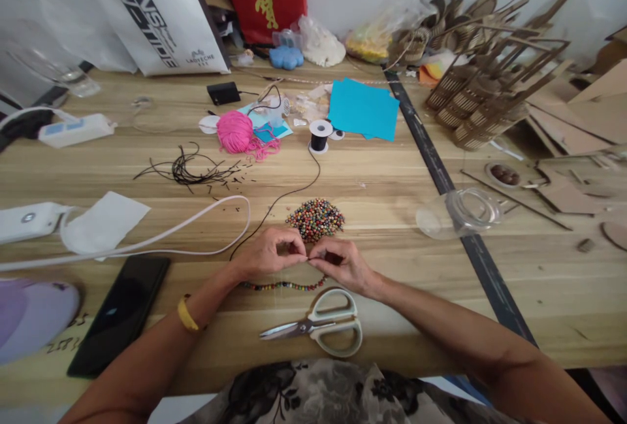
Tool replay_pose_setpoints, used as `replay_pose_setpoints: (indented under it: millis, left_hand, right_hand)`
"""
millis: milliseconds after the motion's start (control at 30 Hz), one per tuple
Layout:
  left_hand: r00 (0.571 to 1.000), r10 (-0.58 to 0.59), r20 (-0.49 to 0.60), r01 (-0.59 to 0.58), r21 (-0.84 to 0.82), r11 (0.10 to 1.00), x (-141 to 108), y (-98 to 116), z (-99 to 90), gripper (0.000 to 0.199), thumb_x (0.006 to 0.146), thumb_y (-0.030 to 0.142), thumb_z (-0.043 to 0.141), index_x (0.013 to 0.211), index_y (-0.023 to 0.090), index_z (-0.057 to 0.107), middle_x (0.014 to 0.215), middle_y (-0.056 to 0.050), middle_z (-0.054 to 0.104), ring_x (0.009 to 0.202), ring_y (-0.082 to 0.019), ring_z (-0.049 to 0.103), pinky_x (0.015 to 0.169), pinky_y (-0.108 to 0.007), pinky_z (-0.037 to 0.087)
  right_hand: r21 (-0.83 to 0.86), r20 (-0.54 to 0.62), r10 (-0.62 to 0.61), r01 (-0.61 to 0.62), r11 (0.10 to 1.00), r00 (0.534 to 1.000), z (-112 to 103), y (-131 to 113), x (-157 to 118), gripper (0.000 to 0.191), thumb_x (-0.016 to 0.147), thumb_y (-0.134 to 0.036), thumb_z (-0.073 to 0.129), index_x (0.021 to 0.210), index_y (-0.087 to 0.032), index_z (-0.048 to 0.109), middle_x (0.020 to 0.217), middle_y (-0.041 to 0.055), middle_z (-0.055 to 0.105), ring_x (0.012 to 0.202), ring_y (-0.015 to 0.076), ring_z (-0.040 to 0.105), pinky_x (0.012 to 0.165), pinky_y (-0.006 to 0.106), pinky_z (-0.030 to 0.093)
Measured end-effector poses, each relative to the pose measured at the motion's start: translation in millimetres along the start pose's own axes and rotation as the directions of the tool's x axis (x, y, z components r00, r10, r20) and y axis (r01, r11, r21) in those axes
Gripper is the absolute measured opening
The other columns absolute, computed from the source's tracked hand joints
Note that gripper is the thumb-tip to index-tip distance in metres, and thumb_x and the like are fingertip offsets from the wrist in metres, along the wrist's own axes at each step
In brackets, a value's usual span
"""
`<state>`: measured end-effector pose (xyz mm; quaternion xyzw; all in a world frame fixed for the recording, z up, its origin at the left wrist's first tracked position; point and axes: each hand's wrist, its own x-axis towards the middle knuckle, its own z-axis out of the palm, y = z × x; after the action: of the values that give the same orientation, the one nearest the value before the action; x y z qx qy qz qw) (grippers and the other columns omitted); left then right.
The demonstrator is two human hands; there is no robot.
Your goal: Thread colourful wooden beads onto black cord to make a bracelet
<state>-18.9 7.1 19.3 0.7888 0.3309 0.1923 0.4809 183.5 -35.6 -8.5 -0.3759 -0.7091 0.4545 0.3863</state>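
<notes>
My left hand and my right hand meet fingertip to fingertip, each pinched on something too small to make out. Just beyond them lies a heap of multicoloured beads. A strand of coloured beads curves on the table below my hands, its right end rising toward my right hand. Black cord runs from a spool down to behind my left hand. White-handled scissors rest close to me, blades pointing left and slightly apart.
Left are a black phone, a white cable and cut black cords. Farther back sit pink yarn and blue sheets. A clear plastic cup lies right, with brown baskets behind.
</notes>
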Motion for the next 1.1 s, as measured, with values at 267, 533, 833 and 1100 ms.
replay_pose_setpoints:
  millis: [267, 533, 833, 1100]
  left_hand:
    - [0.960, -0.077, -0.270, 0.065, -0.052, 0.997, -2, -7, -12.7, 0.013, 0.078, 0.025, 0.063, 0.073, 0.013, 0.064, 0.072, -0.004, 0.067, 0.069, -0.013, 0.059, 0.067, -0.024, 0.047]
    - [0.923, -0.033, -0.384, 0.121, 0.206, 0.971, 0, -16, -17.6, 0.010, 0.080, 0.022, 0.062, 0.075, 0.015, 0.066, 0.073, -0.003, 0.067, 0.067, -0.013, 0.060, 0.066, -0.023, 0.046]
    - [0.961, 0.088, -0.264, 0.044, 0.454, 0.890, -3, -26, -15.6, 0.012, 0.084, 0.019, 0.057, 0.080, 0.017, 0.068, 0.083, -0.005, 0.068, 0.079, -0.016, 0.060, 0.077, -0.029, 0.046]
    - [0.977, 0.066, -0.203, 0.061, 0.562, 0.825, -3, -25, -13.4, 0.007, 0.081, 0.018, 0.062, 0.081, 0.017, 0.069, 0.081, -0.004, 0.067, 0.077, -0.017, 0.059, 0.075, -0.028, 0.043]
  right_hand:
    - [-0.053, 0.040, -0.073, 0.075, 0.996, 0.997, -1, 1, 0, 0.021, 0.093, -0.031, 0.052, 0.083, -0.016, 0.062, 0.076, 0.0059, 0.060, 0.071, 0.0153, 0.054, 0.064, 0.026, 0.043]
    - [-0.125, 0.050, -0.029, 0.035, 0.991, 0.998, 1, -1, -2, 0.016, 0.092, -0.027, 0.052, 0.085, -0.016, 0.061, 0.077, 0.0048, 0.059, 0.068, 0.0137, 0.053, 0.059, 0.023, 0.041]
    - [-0.096, 0.006, -0.013, 0.013, 0.995, 1.000, 3, 2, -3, 0.016, 0.090, -0.030, 0.058, 0.091, -0.016, 0.066, 0.080, 0.0059, 0.065, 0.073, 0.0153, 0.059, 0.066, 0.025, 0.047]
    - [-0.120, 0.047, -0.079, 0.084, 0.989, 0.996, 1, 0, 0, 0.019, 0.094, -0.027, 0.051, 0.084, -0.016, 0.063, 0.081, 0.0072, 0.060, 0.076, 0.0162, 0.056, 0.067, 0.027, 0.045]
